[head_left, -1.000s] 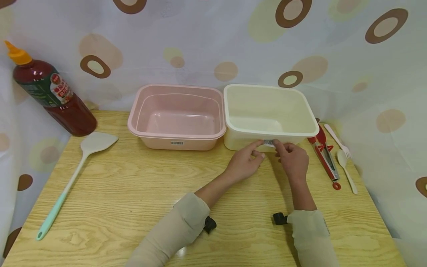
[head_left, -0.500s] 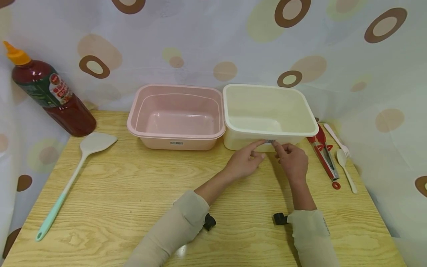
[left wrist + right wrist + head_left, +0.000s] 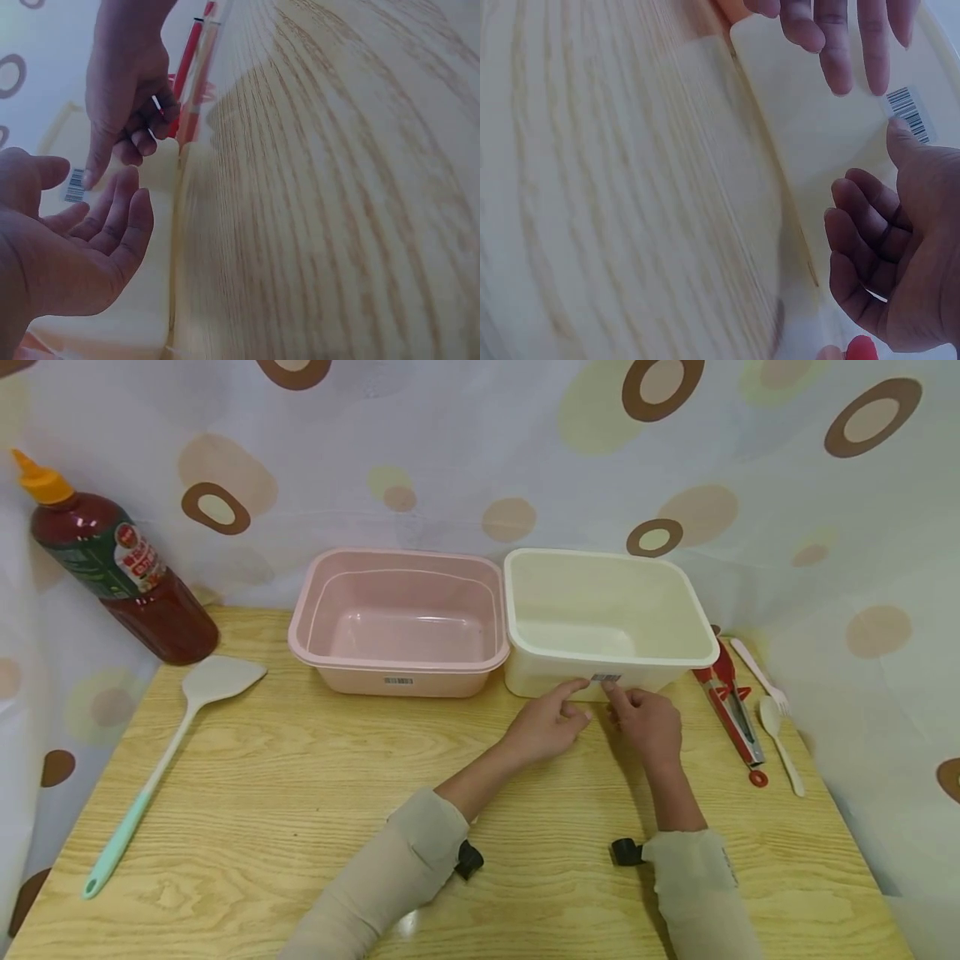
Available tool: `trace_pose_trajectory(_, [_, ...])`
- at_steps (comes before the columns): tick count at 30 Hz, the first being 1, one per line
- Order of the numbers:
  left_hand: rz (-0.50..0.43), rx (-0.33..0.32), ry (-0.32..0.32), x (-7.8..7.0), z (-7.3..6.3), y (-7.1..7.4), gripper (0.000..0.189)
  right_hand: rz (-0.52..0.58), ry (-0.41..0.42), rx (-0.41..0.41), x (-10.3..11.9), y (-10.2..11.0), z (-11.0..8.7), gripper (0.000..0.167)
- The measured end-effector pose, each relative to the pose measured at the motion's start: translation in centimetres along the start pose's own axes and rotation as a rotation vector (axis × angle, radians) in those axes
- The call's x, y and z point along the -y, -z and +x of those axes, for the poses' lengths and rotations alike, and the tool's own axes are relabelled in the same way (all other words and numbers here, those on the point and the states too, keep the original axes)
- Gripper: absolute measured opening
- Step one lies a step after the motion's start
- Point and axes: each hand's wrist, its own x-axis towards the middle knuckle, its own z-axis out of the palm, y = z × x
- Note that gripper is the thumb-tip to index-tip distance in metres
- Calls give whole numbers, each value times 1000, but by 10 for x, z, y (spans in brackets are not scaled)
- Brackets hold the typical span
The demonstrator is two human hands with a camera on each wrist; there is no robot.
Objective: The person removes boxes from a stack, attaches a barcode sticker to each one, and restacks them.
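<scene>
A barcode sticker (image 3: 605,677) lies flat on the front wall of the cream plastic basin (image 3: 543,670). With its thumb straight, my right hand (image 3: 651,727) touches the sticker's lower edge; its other fingers are loosely bent, as the right wrist view shows around the barcode label (image 3: 909,114). My left hand (image 3: 543,728) stays to the left, its index finger extended close to the sticker's left end. In the left wrist view, that left hand (image 3: 71,255) has relaxed fingers with nothing between them.
A pink basin (image 3: 337,678) stands left of the cream one. Farther left are a sauce bottle (image 3: 123,581) and a spatula (image 3: 161,756). Red-handled tongs (image 3: 729,706), a fork (image 3: 759,677) and a spoon (image 3: 780,743) lie at the right edge of the wooden table (image 3: 300,877).
My right thumb has slid left and slightly down along the sticker, uncovering more of the barcode. The left index fingertip has drawn back a little from the sticker's left end.
</scene>
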Motion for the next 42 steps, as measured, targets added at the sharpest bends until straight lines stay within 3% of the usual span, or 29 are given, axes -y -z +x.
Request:
trace_pose_trajectory(14, [54, -2, 1, 3, -1, 4, 38, -46, 49, 31, 13, -4, -2, 72])
trace_pose_trajectory(29, [23, 11, -8, 5, -3, 4, 36, -30, 50, -67, 25, 4, -3, 70])
trace_pose_trajectory(42, [4, 1, 14, 4, -3, 4, 41, -21, 24, -110, 8, 11, 2, 73])
